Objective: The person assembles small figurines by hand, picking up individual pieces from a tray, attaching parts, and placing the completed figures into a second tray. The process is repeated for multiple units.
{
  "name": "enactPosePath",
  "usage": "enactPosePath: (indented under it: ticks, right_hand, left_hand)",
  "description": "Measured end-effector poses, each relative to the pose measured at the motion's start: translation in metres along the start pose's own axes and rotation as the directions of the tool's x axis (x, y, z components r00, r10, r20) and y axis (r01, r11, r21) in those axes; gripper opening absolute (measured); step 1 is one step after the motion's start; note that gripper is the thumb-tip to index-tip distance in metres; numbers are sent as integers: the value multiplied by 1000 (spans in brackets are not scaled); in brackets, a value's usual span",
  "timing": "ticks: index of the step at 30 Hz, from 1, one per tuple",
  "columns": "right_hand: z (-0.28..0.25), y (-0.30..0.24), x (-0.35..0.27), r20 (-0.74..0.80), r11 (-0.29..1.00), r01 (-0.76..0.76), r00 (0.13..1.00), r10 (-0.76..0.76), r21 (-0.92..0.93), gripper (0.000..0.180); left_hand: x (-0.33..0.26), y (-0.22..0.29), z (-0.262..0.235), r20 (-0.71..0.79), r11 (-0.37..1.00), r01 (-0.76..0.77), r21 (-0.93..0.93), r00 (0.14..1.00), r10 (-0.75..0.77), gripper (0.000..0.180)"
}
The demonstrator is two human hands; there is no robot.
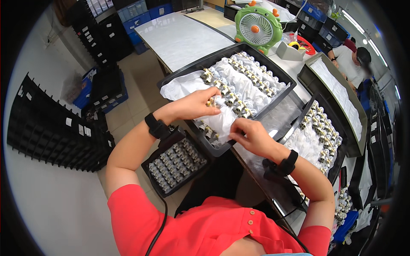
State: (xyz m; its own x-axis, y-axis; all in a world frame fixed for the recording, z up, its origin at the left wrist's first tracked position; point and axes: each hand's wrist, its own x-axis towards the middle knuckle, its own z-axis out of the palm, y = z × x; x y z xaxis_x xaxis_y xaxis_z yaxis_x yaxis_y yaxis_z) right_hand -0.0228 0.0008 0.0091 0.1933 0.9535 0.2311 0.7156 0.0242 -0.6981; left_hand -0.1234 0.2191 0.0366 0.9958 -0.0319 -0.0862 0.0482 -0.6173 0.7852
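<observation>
A black tray (273, 103) sits in front of me, lined with a crumpled white sheet (181, 88). Several small silver metal fittings (232, 99) with brass-coloured bits stand in rows on it. Over the near left part of the tray, my left hand (196, 105) curls its thumb and fingers around one or more of these fittings, partly hidden by the fingers. My right hand (254, 135) is at the tray's near edge. Its thumb and forefinger pinch the white sheet, which stretches between both hands. A few more fittings show below the sheet in the near corner.
Below the tray, at left, a lower black bin (177, 166) holds rows of grey parts. Another black tray of fittings (320, 132) stands at right beside an olive-green lined tray (337, 98). A green fan (258, 27) is behind. A co-worker (352, 64) sits at far right.
</observation>
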Motion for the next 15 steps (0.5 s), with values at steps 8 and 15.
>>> enactPosePath:
  ticks: [8, 15]
  right_hand:
    - [-42, 54, 6, -509, 925, -176, 793, 336, 337, 12]
    - [-57, 98, -2, -617, 914, -387, 691, 377, 124, 19]
  left_hand:
    - [-8, 17, -4, 151, 904, -3, -428, 986, 75, 28]
    - [38, -14, 37, 178, 980, 152, -125, 976, -129, 43]
